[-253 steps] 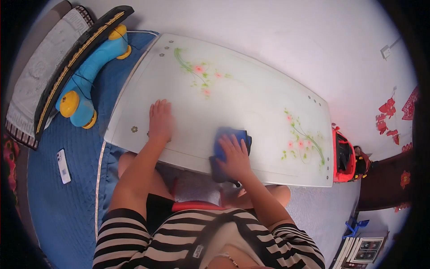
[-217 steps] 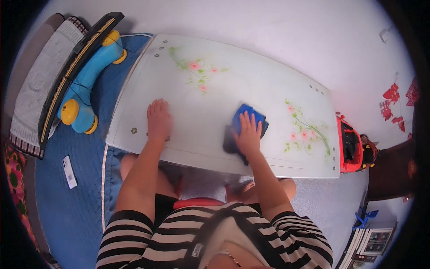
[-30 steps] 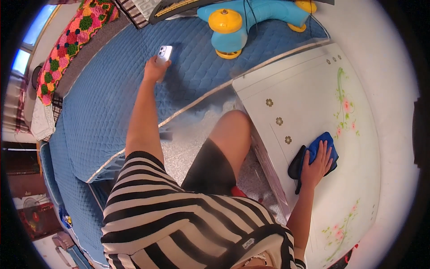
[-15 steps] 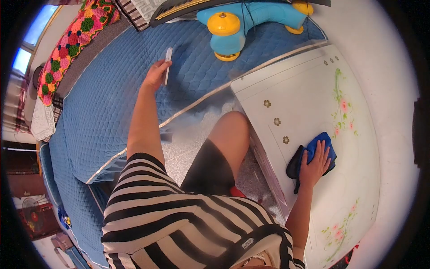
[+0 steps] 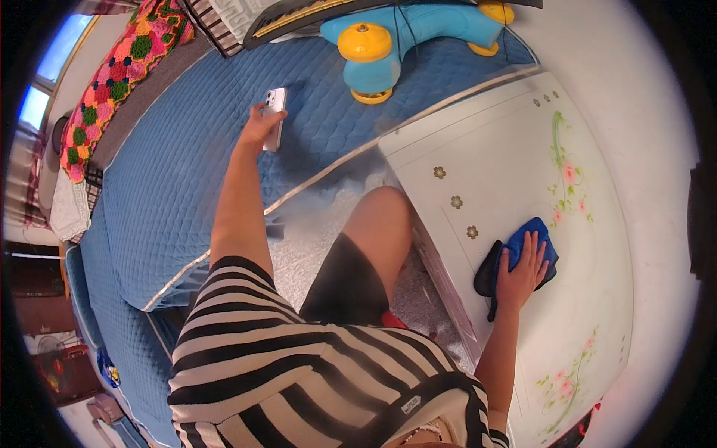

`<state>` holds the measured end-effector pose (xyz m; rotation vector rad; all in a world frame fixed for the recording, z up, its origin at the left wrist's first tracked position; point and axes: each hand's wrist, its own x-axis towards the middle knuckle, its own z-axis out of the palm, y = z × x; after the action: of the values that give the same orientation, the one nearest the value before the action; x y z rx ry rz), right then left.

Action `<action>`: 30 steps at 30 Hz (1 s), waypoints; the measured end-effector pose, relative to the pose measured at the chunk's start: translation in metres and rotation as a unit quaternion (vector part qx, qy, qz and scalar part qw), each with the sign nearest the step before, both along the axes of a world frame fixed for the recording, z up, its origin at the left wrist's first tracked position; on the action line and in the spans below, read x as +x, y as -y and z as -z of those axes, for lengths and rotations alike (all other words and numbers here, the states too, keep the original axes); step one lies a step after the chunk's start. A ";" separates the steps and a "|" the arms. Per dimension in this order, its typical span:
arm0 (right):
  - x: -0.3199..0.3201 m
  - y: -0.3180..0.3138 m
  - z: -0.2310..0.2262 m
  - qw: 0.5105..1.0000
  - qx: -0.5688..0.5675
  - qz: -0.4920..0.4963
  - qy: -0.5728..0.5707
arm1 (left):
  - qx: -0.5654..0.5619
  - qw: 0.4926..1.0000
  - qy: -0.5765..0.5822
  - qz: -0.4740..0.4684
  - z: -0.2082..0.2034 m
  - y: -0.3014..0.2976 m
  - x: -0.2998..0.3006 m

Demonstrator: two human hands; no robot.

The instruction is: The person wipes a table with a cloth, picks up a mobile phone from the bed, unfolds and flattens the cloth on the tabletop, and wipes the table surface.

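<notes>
My left hand (image 5: 258, 130) is closed round a white smartphone (image 5: 275, 112), held over the blue quilted bedspread (image 5: 187, 157). The phone's back with its camera lenses faces up. On the right, my right hand (image 5: 520, 275) lies flat with fingers stretched out, pressing a blue cloth (image 5: 535, 237) against the white glossy top (image 5: 515, 149) of a low cabinet. A darker part of the cloth sticks out to the left of the hand. Pink flowers, green stems and small dark blossoms decorate the white top.
A blue and yellow toy (image 5: 370, 75) stands on the far part of the bed, beside a black keyboard (image 5: 314, 21). A colourful crocheted cover (image 5: 112, 86) lies at the far left. My bent knee (image 5: 385, 209) is between bed and cabinet. A white wall (image 5: 650, 164) borders the cabinet's right.
My left hand has turned the smartphone from edge-on so that its back shows. The right hand and cloth hold almost the same place on the white top.
</notes>
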<state>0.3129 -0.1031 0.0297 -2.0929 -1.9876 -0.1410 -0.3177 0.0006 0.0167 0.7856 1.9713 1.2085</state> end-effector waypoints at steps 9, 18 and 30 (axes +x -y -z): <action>-0.004 0.001 -0.002 1.000 -0.002 -0.005 -0.004 | -0.046 0.988 -0.146 -0.005 0.034 -0.011 -0.030; 0.001 0.001 0.003 0.999 0.039 -0.021 -0.019 | -0.095 0.951 -0.294 -0.019 0.049 -0.027 -0.036; -0.003 0.005 -0.013 0.998 0.008 0.021 -0.053 | -0.146 0.881 -0.448 0.038 0.035 -0.049 -0.047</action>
<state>0.3098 -0.1082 0.0425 -2.0872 -1.8770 -0.0531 -0.3642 0.0493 -0.0185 1.4023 2.7172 0.4669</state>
